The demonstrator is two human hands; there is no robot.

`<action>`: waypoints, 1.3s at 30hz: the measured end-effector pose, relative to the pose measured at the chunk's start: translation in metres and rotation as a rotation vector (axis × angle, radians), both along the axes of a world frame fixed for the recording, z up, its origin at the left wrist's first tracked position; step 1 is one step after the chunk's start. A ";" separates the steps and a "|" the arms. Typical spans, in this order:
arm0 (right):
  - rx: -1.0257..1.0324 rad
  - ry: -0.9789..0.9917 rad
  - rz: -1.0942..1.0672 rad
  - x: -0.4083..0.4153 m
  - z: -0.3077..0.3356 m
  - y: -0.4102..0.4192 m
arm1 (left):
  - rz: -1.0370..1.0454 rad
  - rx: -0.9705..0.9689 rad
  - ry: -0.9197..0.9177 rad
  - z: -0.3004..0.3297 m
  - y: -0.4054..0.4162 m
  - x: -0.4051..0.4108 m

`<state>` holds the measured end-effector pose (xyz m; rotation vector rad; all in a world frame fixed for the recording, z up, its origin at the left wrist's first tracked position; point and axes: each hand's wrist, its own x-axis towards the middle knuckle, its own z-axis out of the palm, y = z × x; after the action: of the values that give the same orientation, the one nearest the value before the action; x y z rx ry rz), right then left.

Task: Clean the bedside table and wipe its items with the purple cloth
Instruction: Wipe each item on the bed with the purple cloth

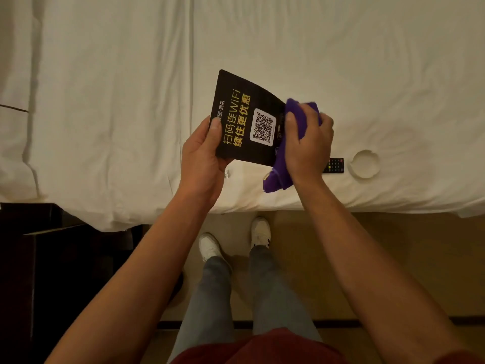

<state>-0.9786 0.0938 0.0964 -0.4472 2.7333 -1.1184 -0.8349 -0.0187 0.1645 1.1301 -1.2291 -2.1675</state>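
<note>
— How many cloths are to be counted, and where is the cloth held?

— One purple cloth (294, 143) is seen. It is bunched in the right hand (308, 143), whose fingers are curled round it, and it is pressed against the right edge of one black card (244, 119). A tail of the cloth is left hanging below the wrist, above the bed's near edge.

— And the card?

— A single card, printed with yellow and white characters and one white QR square, is held above the bed. Its left lower corner is gripped by the left hand (204, 158): the thumb is laid on the printed face and the fingers are curled behind it. The card is held flat towards the camera, turned so that the print runs sideways.

— What lies around it?

— One white bed (105, 101) is spread across the upper half of the view. On it, to the right of the right hand, one black remote control (334, 165) is seen, partly hidden by the wrist, and just beside that one round white dish (365, 164), possibly an ashtray, though the light is too dim for that to be settled. One small clear object (226, 174) is glimpsed under the left hand; what it is cannot be told.

— And nearer the person?

— Two white shoes (210, 245) are planted on the tan floor (367, 258), below two grey trouser legs. One piece of dark furniture (52, 258) is seen at the lower left, against the bed.
</note>
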 end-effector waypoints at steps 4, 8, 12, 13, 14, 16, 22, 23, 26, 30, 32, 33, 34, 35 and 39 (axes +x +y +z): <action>-0.077 -0.144 -0.122 -0.010 -0.002 0.020 | 0.005 -0.041 -0.018 0.003 -0.018 0.009; -0.298 -0.243 -0.240 -0.031 0.025 0.025 | 0.024 -0.005 0.019 0.002 -0.030 0.011; -0.722 -0.774 -0.265 -0.038 0.048 0.010 | 0.002 0.091 0.078 -0.004 -0.026 0.011; -0.782 -0.883 -0.227 -0.035 0.052 0.006 | 0.006 0.089 0.062 -0.006 -0.025 0.010; -0.805 -0.953 -0.170 -0.032 0.055 0.003 | 0.019 0.075 0.029 -0.008 -0.024 0.008; -0.845 -1.027 -0.038 -0.024 0.060 0.000 | 0.053 0.012 -0.075 -0.010 -0.027 0.006; -0.716 -0.911 0.291 -0.003 0.075 0.011 | -0.006 -0.195 -0.309 -0.017 -0.042 -0.006; -0.701 -0.900 0.356 0.000 0.077 0.014 | -0.011 -0.186 -0.319 -0.018 -0.043 -0.010; -0.651 -0.810 0.507 0.006 0.089 0.018 | -0.044 -0.126 -0.391 -0.014 -0.038 -0.019; -0.339 -0.535 0.733 0.012 0.106 0.017 | -0.352 0.050 -0.442 -0.009 -0.030 -0.018; -0.118 -0.306 0.831 0.016 0.108 0.013 | -0.441 0.241 -0.265 -0.001 -0.028 -0.014; -0.061 -0.237 0.862 0.019 0.109 0.011 | -0.472 0.316 -0.171 0.002 -0.026 -0.012; -0.034 -0.214 0.888 0.022 0.108 0.009 | -0.486 0.383 -0.087 0.004 -0.025 -0.011; -0.021 -0.212 0.913 0.025 0.108 0.008 | -0.474 0.453 -0.012 0.004 -0.023 -0.010; -0.232 -0.444 0.715 0.023 0.104 0.010 | -0.373 0.682 0.155 -0.002 -0.017 0.000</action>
<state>-0.9553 0.1037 0.1999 -0.9697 1.8308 -1.1397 -0.8352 -0.0353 0.1621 0.9830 -0.6728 -3.0286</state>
